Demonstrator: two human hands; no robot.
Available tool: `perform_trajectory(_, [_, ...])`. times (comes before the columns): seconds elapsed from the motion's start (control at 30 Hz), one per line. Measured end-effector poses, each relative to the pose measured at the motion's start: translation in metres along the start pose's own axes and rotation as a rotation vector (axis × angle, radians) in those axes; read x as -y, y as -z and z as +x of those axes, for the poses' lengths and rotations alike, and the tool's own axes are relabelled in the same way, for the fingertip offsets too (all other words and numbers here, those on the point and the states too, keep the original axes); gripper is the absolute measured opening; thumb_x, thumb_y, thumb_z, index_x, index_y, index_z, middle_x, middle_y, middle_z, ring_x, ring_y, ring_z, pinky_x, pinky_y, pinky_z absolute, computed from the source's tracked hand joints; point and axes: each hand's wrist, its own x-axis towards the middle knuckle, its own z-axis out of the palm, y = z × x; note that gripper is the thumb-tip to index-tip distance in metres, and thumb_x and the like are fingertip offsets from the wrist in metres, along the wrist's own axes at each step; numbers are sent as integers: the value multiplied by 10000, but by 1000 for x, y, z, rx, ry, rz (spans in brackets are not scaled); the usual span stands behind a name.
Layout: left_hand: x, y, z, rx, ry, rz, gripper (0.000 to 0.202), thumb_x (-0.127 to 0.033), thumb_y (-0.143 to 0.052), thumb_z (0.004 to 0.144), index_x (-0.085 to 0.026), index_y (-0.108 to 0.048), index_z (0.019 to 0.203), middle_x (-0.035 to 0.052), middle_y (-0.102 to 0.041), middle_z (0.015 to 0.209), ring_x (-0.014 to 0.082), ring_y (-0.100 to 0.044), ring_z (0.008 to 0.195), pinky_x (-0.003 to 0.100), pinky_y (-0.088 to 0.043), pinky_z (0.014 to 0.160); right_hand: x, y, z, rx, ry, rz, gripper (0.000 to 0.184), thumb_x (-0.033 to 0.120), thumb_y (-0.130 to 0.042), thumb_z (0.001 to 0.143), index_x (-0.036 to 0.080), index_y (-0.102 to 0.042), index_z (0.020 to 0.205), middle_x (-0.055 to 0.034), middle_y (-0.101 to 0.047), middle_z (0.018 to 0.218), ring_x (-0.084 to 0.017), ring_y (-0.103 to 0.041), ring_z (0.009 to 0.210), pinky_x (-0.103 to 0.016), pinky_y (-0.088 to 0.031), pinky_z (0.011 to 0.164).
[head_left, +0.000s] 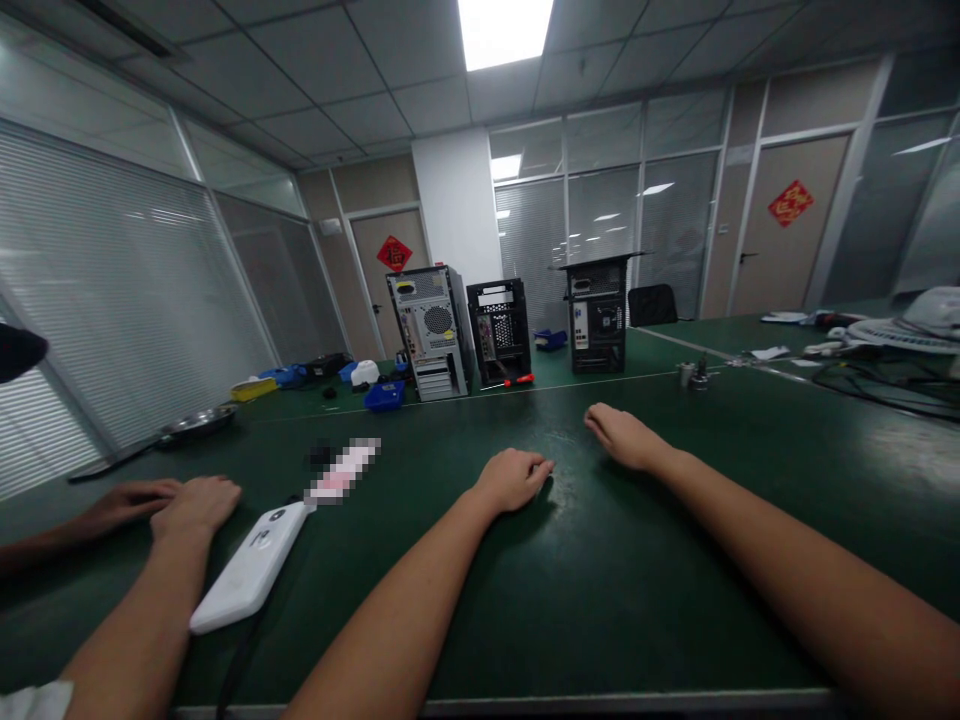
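My left hand [512,479] rests on the green table [600,560] near the middle, its fingers curled into a loose fist with nothing in them. My right hand [624,436] lies palm down a little further out and to the right, fingers stretched flat on the mat. Neither hand touches an object. Both forearms reach in from the near edge.
Another person's two hands [169,503] rest on the table at the left, beside a white power-bank-like device [251,565] with a dark cable. At the far side stand three computer towers [431,330], a red screwdriver [519,380], a blue box [384,397] and a metal pan [196,422]. Cables [877,385] lie at right.
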Motion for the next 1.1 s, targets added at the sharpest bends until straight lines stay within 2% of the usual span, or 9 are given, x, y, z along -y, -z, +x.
perform_trajectory(0.1, [1, 0, 0, 16, 3, -5, 546, -540, -294, 1034, -218, -725, 946, 62, -721, 866, 194, -632, 757, 273, -417, 706, -54, -2, -6, -6, -246, -4, 319, 336, -332, 1009, 162, -596, 1050, -146, -655, 1074, -247, -615, 974, -369, -461, 850])
perform_trajectory(0.2, [2, 0, -1, 22, 13, -5, 545, -546, -297, 1032, -217, -721, 940, 61, -716, 862, 194, -632, 755, 272, -416, 698, -102, -6, -18, -2, -511, -6, 362, 379, -316, 999, 198, -611, 1104, -141, -684, 1101, -300, -616, 1049, -440, -472, 862])
perform_trajectory(0.33, [1, 1, -1, 26, 12, -1, 528, -540, -310, 1030, -219, -717, 933, 61, -720, 876, 196, -638, 771, 270, -415, 696, -140, -10, -28, -76, -703, 63, 400, 439, -316, 983, 242, -638, 1114, -127, -712, 1105, -307, -645, 1031, -471, -494, 846])
perform_trajectory(0.43, [0, 1, 0, 27, 12, 7, 522, -534, -314, 1030, -218, -713, 917, 61, -720, 872, 195, -637, 762, 270, -406, 677, -147, -11, -28, -110, -722, 111, 364, 447, -382, 958, 259, -680, 1048, -105, -734, 1049, -291, -662, 986, -458, -497, 862])
perform_trajectory(0.57, [-1, 0, 0, 32, 24, 13, 519, -534, -318, 1029, -219, -714, 916, 61, -720, 863, 196, -637, 762, 269, -404, 674, -142, -5, -27, -150, -715, 171, 341, 449, -464, 919, 242, -724, 994, -94, -747, 1016, -286, -663, 995, -430, -496, 883])
perform_trajectory(0.77, [0, 0, 0, 34, 12, 5, 498, -533, -334, 1027, -221, -712, 939, 55, -719, 857, 195, -638, 756, 269, -402, 667, -132, 26, -34, -474, -678, 160, 402, 493, -564, 851, 213, -780, 1043, -115, -753, 983, -304, -684, 944, -426, -519, 867])
perform_trajectory(0.9, [0, 2, 0, 35, 7, -6, 505, -544, -333, 1023, -222, -717, 959, 54, -721, 868, 195, -638, 762, 270, -405, 670, -138, 44, -44, -584, -680, 182, 374, 439, -639, 810, 229, -774, 1089, -95, -756, 1044, -291, -686, 965, -434, -512, 909])
perform_trajectory(1.0, [-1, 2, 0, 32, 8, -14, 503, -544, -340, 1020, -220, -720, 969, 55, -724, 876, 195, -642, 769, 268, -405, 668, -148, 47, -52, -558, -659, 180, 375, 434, -638, 828, 212, -760, 1106, -111, -755, 1054, -285, -683, 971, -421, -503, 908])
perform_trajectory(1.1, [-2, 3, 0, 32, 8, -24, 506, -541, -341, 1020, -215, -724, 966, 58, -727, 874, 196, -642, 769, 268, -407, 666, -155, 46, -58, -414, -652, 119, 404, 499, -601, 853, 196, -765, 1065, -139, -748, 1047, -312, -669, 979, -433, -493, 875])
